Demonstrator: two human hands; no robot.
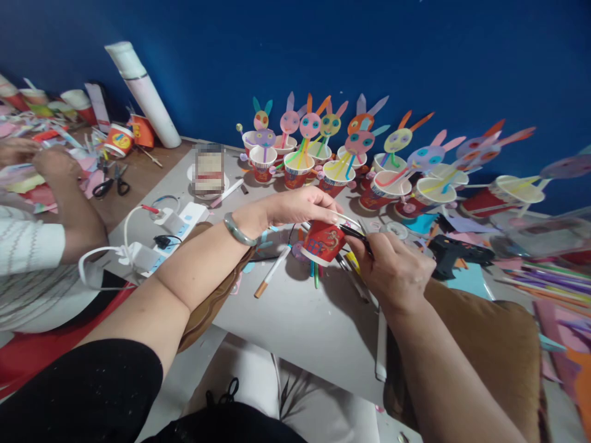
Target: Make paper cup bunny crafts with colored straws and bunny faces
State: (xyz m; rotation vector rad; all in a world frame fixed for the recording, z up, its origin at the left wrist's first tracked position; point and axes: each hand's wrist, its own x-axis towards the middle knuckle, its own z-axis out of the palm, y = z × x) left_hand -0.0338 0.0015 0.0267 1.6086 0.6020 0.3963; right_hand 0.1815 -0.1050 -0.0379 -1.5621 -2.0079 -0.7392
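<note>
My left hand grips a red paper cup with a dragon print by its rim. The cup is tilted above the table, and green straw ends show beneath it. In my right hand is a pair of scissors, its dark blades against the side of the cup near the rim. My fingers cover most of the scissor handles. A white marker with a brown end lies on the table to the left of the cup.
Rabbit-faced paper cups stand in rows along the blue wall. A black glue gun lies to the right, near a brown cushion. On the left are a power strip, a co-worker's arm and other scissors.
</note>
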